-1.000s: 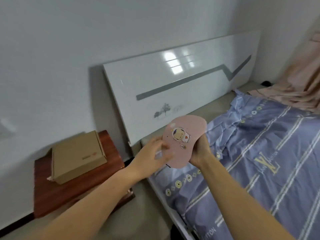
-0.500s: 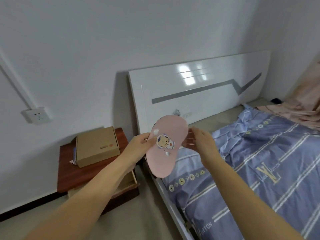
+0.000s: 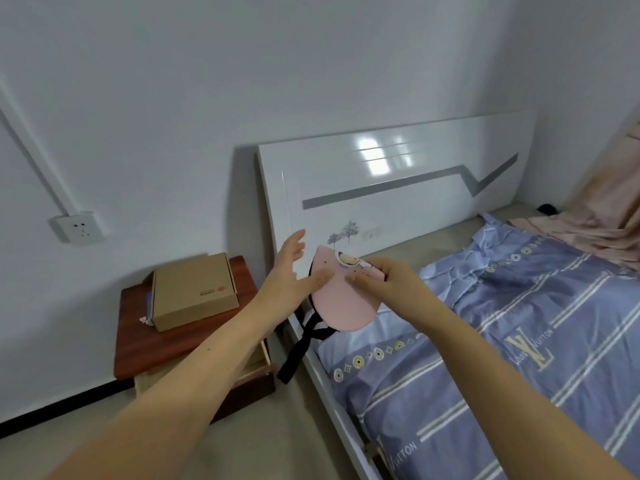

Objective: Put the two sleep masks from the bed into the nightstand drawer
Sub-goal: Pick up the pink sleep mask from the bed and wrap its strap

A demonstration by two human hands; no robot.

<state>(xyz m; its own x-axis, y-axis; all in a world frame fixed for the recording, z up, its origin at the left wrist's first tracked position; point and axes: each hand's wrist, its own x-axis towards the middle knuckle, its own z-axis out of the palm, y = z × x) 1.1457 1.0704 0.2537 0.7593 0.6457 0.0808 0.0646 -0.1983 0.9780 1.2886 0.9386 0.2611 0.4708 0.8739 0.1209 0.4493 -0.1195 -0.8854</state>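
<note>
A pink sleep mask [image 3: 341, 301] with a cartoon print is held in the air over the bed's left edge. My right hand [image 3: 386, 282] pinches its upper right part. My left hand [image 3: 292, 271] is at its left side, thumb resting on the pink face, fingers spread and pointing up. The mask's black strap [image 3: 298, 348] dangles down beside the bed frame. Below and to the left, the dark red nightstand [image 3: 138, 341] has its drawer [image 3: 258, 362] pulled open; my left forearm hides most of the drawer's inside. I see no second mask clearly.
A cardboard box [image 3: 194, 289] lies on the nightstand top. The bed has a blue striped duvet [image 3: 502, 341] and a white headboard [image 3: 398, 188]. Pink cloth [image 3: 602, 223] and a small dark object [image 3: 548, 209] lie at the far end. A wall socket [image 3: 78, 227] is at left.
The mask went from my left hand's grip to my right hand's pinch, and my left fingers spread open. The black strap now hangs free. The view pulled back, showing the open drawer.
</note>
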